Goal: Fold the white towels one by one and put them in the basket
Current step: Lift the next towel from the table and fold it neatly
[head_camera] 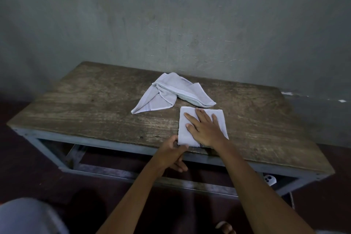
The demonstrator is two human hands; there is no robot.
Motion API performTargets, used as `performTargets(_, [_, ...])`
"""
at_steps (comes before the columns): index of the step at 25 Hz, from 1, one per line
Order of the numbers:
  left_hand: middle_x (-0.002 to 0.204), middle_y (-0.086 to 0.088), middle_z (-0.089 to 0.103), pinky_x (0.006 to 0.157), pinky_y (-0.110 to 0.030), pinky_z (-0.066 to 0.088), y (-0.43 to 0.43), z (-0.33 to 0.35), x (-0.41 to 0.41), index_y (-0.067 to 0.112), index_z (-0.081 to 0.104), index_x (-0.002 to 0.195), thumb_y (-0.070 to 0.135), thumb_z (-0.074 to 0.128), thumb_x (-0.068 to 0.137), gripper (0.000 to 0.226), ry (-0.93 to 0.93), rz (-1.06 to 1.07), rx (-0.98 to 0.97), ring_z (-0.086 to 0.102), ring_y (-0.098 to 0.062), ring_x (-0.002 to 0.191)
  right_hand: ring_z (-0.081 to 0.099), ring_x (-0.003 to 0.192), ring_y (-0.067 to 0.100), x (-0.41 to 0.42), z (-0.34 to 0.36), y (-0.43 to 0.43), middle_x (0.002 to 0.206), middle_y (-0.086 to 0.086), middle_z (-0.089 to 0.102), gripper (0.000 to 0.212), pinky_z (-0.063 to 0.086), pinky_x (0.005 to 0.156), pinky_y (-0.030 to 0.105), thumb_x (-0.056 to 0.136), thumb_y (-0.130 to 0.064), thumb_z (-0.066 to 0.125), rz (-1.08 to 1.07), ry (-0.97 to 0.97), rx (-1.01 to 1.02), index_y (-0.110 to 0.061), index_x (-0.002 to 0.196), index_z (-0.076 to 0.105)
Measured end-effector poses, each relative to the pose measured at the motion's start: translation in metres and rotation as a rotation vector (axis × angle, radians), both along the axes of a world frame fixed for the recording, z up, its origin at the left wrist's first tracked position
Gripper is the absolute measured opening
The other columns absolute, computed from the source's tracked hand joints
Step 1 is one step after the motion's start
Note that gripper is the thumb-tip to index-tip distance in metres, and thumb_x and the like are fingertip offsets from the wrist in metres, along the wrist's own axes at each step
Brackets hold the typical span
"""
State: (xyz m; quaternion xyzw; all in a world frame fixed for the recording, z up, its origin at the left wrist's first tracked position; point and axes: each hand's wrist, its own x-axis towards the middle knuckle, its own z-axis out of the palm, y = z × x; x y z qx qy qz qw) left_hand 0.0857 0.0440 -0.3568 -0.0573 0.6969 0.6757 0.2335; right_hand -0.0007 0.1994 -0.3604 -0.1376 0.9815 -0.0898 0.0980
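A folded white towel (221, 119) lies as a small rectangle near the front edge of the wooden table (95, 108). My right hand (204, 129) rests flat on top of it, fingers spread. My left hand (173, 155) pinches the towel's near left corner at the table's edge, thumb on top. Behind it, near the table's middle, a loose pile of unfolded white towels (171, 91) lies crumpled. No basket is in view.
The table stands on a grey metal frame (121, 146) against a grey wall. A small white object (269, 180) sits under the table at the right. A blurred pale shape (28, 216) fills the bottom left corner. The floor is dark red.
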Motion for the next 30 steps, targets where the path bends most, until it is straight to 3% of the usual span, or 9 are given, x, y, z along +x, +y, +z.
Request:
performTargets(7, [0.054, -0.006, 0.059, 0.046, -0.025, 0.052, -0.003, -0.003, 0.003, 0.020, 0.053, 0.113, 0.029, 0.057, 0.092, 0.023, 0.056, 0.018, 0.034, 0.068, -0.025, 0.055, -0.010, 0.146, 0.015, 0.000, 0.000, -0.002, 0.160, -0.003, -0.008, 0.048, -0.009, 0.117, 0.049, 0.097, -0.052, 0.015, -0.014, 0.027, 0.002, -0.049, 0.144, 0.005])
performTargets(11, [0.048, -0.004, 0.057, 0.041, -0.022, 0.047, -0.017, -0.006, 0.008, 0.005, 0.056, 0.085, 0.023, 0.061, 0.090, 0.019, 0.128, 0.176, -0.116, 0.065, -0.019, 0.046, -0.009, 0.146, 0.015, -0.001, -0.003, -0.003, 0.160, -0.003, -0.006, 0.049, -0.009, 0.117, 0.049, 0.097, -0.051, 0.015, -0.024, 0.035, 0.020, -0.047, 0.145, 0.006])
performTargets(14, [0.047, -0.002, 0.058, 0.042, -0.020, 0.044, -0.023, -0.001, 0.003, 0.010, 0.060, 0.077, 0.018, 0.056, 0.093, 0.019, 0.377, 0.312, -0.303, 0.057, -0.012, 0.039, 0.019, 0.144, 0.018, -0.001, 0.007, 0.006, 0.155, 0.004, 0.026, 0.047, 0.009, 0.118, 0.048, 0.099, -0.040, 0.029, -0.034, 0.064, -0.343, -0.033, 0.145, 0.026])
performTargets(16, [0.060, -0.003, 0.064, 0.053, -0.022, 0.047, -0.007, 0.005, -0.013, 0.012, 0.065, 0.088, 0.018, 0.051, 0.095, 0.017, 0.602, 0.340, -0.360, 0.057, -0.010, 0.049, 0.050, 0.123, 0.021, 0.010, 0.014, 0.030, 0.132, 0.005, 0.057, 0.036, 0.036, 0.107, 0.044, 0.096, -0.029, 0.042, -0.223, 0.258, -0.675, -0.024, 0.131, 0.050])
performTargets(18, [0.097, -0.006, 0.070, 0.077, -0.028, 0.049, 0.025, 0.010, -0.038, 0.015, 0.064, 0.110, 0.027, 0.042, 0.095, 0.028, 0.826, 0.206, -0.573, 0.064, -0.015, 0.084, 0.061, 0.104, 0.021, 0.034, 0.009, 0.061, 0.110, 0.001, 0.067, 0.025, 0.047, 0.094, 0.042, 0.089, -0.030, 0.049, -0.480, 0.369, -0.754, -0.024, 0.110, 0.062])
performTargets(21, [0.151, -0.007, 0.033, 0.113, -0.043, 0.024, 0.072, 0.006, -0.070, 0.017, 0.035, 0.143, 0.043, 0.024, 0.096, 0.054, 0.896, -0.175, -1.007, 0.027, -0.022, 0.140, 0.062, 0.098, 0.021, 0.067, -0.014, 0.090, 0.097, -0.001, 0.068, 0.030, 0.048, 0.091, 0.044, 0.076, -0.048, 0.049, -0.598, 0.279, -0.747, -0.029, 0.091, 0.066])
performTargets(24, [0.159, -0.004, 0.001, 0.116, -0.053, -0.004, 0.088, -0.007, -0.088, 0.021, 0.008, 0.150, 0.049, 0.016, 0.098, 0.060, 0.806, -0.382, -1.216, -0.004, -0.022, 0.146, 0.050, 0.108, 0.016, 0.078, -0.022, 0.091, 0.101, -0.007, 0.058, 0.018, 0.037, 0.102, 0.043, 0.082, -0.049, 0.057, -0.536, 0.198, -0.670, -0.037, 0.093, 0.064])
performTargets(27, [0.159, -0.003, -0.001, 0.115, -0.054, -0.004, 0.088, -0.015, -0.093, 0.025, 0.005, 0.150, 0.058, -0.001, 0.088, 0.070, 0.776, -0.369, -1.248, -0.006, -0.022, 0.146, 0.036, 0.110, 0.008, 0.082, -0.021, 0.086, 0.107, -0.011, 0.049, 0.031, 0.020, 0.106, 0.035, 0.082, -0.047, 0.063, -0.524, 0.240, -0.531, -0.034, 0.110, 0.063])
performTargets(30, [0.160, -0.001, 0.000, 0.115, -0.053, -0.003, 0.088, -0.017, -0.092, 0.026, 0.005, 0.150, 0.052, 0.012, 0.096, 0.060, 0.792, -0.346, -1.246, -0.005, -0.022, 0.146, 0.036, 0.117, 0.010, 0.083, -0.016, 0.082, 0.113, -0.012, 0.052, 0.027, 0.017, 0.112, 0.038, 0.078, -0.050, 0.066, -0.570, 0.180, -0.655, -0.042, 0.103, 0.062])
